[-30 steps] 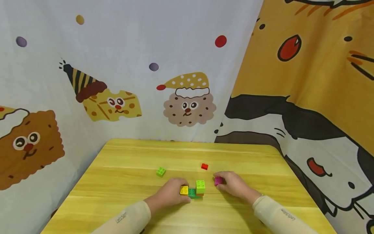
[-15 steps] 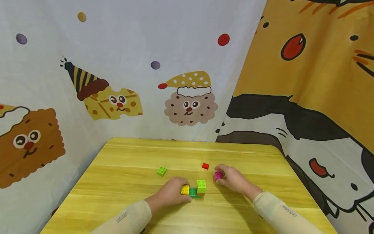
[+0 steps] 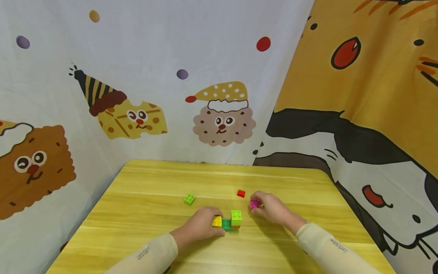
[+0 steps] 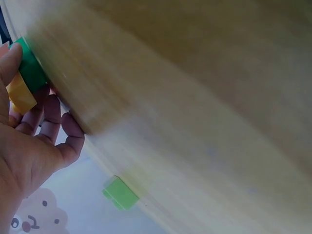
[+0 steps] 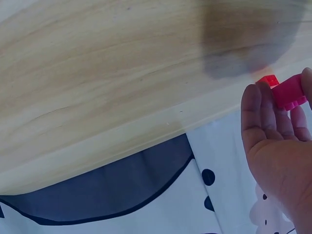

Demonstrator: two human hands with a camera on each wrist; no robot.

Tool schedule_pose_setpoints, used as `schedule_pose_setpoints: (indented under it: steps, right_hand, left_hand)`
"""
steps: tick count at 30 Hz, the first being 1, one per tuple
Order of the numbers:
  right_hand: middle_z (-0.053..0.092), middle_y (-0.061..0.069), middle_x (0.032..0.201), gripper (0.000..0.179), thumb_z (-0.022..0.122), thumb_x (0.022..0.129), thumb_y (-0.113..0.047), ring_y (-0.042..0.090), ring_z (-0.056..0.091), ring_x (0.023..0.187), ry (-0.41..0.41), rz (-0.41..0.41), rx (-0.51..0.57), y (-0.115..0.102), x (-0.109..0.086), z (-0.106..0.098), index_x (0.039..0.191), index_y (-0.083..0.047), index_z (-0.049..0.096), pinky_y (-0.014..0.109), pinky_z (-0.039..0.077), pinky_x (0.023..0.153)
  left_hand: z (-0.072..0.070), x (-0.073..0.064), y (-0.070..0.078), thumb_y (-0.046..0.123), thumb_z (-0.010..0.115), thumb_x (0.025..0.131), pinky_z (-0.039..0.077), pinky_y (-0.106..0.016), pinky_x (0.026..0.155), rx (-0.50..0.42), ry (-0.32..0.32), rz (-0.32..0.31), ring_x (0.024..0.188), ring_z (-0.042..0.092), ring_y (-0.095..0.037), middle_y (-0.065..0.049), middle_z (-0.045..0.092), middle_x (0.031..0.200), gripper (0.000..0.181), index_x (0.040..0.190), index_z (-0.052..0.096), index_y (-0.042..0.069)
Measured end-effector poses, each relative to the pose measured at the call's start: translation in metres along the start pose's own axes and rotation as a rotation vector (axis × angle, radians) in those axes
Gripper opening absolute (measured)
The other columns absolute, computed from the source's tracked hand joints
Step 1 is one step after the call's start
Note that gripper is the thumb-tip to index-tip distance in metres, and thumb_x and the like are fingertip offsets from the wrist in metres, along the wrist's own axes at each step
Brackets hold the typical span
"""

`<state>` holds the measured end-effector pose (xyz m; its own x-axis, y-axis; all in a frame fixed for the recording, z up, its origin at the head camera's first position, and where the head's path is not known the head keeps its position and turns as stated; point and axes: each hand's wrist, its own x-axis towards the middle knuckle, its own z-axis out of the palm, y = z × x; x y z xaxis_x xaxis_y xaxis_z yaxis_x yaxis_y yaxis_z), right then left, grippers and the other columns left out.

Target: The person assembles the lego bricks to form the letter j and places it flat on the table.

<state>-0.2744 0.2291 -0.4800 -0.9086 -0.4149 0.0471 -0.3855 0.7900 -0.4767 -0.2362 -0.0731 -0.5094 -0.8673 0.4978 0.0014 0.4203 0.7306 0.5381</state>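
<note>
Left hand (image 3: 202, 225) is holding the near-left end of a small joined brick assembly on the desk (image 3: 154, 182); its grip is closing narrowly around the yellow brick (image 3: 217, 221), thumb lying on the person's side and fingers curling along the far side. Next to the yellow brick, a dark green piece (image 3: 226, 224) is forming the middle of the assembly, and at the right end a lime brick (image 3: 236, 217) is sitting above an orange piece (image 3: 235, 227), studs facing up. Right hand (image 3: 273, 208) is pinching a magenta brick (image 3: 254, 204) between thumb and fingers, its grip being about as narrow as that brick; the brick is standing beyond and to the right of the assembly, well apart from the yellow brick. Whether its underside is touching the desk, cannot tell. A red brick (image 3: 241, 193) is lying on the desk just beyond and left of the magenta one. A loose light-green brick (image 3: 189, 199) is resting beyond the left hand, farther left, studs up. Both forearms are wearing cream sleeves (image 3: 154, 251) with dark lettering. Behind the desk, a white cloth (image 3: 137, 45) is hanging, showing printed cartoon snacks in hats.
</note>
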Motion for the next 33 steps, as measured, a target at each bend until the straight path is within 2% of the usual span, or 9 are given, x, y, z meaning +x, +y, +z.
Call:
schedule_pose_setpoints:
  steps: [4, 12, 20, 25, 30, 33]
  right_hand:
    - [0.073, -0.004, 0.101, 0.029, 0.084, 0.093, -0.015, 0.013, 0.069, 0.097, 0.0, -0.016, -0.002, 0.001, 0.001, 0.001, 0.118, -0.01, 0.07, 0.031, 0.062, 0.083]
    - [0.073, -0.005, 0.102, 0.03, 0.084, 0.093, -0.016, 0.014, 0.071, 0.097, 0.009, -0.049, -0.006, 0.0, 0.002, 0.003, 0.12, -0.01, 0.07, 0.03, 0.062, 0.083]
    - [0.073, -0.007, 0.103, 0.03, 0.083, 0.094, -0.019, 0.015, 0.072, 0.099, 0.019, -0.077, -0.013, -0.002, 0.002, 0.002, 0.121, -0.012, 0.07, 0.038, 0.064, 0.086]
    - [0.072, -0.012, 0.104, 0.027, 0.082, 0.096, -0.022, 0.011, 0.07, 0.1, 0.013, -0.072, -0.016, -0.009, 0.0, 0.0, 0.12, -0.016, 0.07, 0.033, 0.062, 0.086]
    - [0.071, -0.014, 0.102, 0.023, 0.082, 0.096, -0.022, 0.008, 0.069, 0.097, 0.023, -0.084, 0.032, -0.018, -0.002, -0.005, 0.116, -0.02, 0.07, 0.028, 0.06, 0.083]
    - [0.072, -0.014, 0.103, 0.026, 0.081, 0.097, -0.022, 0.005, 0.068, 0.097, 0.031, -0.104, 0.075, -0.026, -0.005, -0.009, 0.119, -0.019, 0.07, 0.03, 0.062, 0.085]
  left_hand:
    - [0.0, 0.001, 0.0, 0.047, 0.091, 0.084, 0.059, -0.035, 0.096, 0.007, 0.003, -0.001, 0.11, 0.069, -0.013, 0.0, 0.077, 0.122, 0.054, 0.123, 0.075, 0.014]
    - [-0.001, 0.0, 0.002, 0.047, 0.09, 0.084, 0.059, -0.04, 0.103, 0.018, 0.0, -0.009, 0.117, 0.07, -0.018, -0.002, 0.077, 0.126, 0.056, 0.126, 0.074, 0.013]
    - [-0.002, -0.001, 0.004, 0.047, 0.09, 0.084, 0.059, -0.037, 0.099, 0.009, -0.004, -0.016, 0.112, 0.07, -0.015, -0.002, 0.077, 0.124, 0.056, 0.125, 0.074, 0.013]
    - [-0.001, 0.0, 0.003, 0.049, 0.09, 0.084, 0.059, -0.04, 0.102, 0.014, -0.006, -0.014, 0.114, 0.071, -0.018, -0.002, 0.077, 0.124, 0.057, 0.126, 0.074, 0.013]
    - [0.001, 0.001, 0.002, 0.05, 0.09, 0.084, 0.06, -0.04, 0.101, 0.015, -0.003, -0.011, 0.112, 0.071, -0.017, -0.002, 0.077, 0.123, 0.057, 0.126, 0.074, 0.014]
    - [0.002, 0.001, 0.002, 0.05, 0.089, 0.084, 0.06, -0.039, 0.1, 0.016, 0.004, -0.007, 0.111, 0.071, -0.017, -0.001, 0.077, 0.122, 0.058, 0.125, 0.074, 0.014]
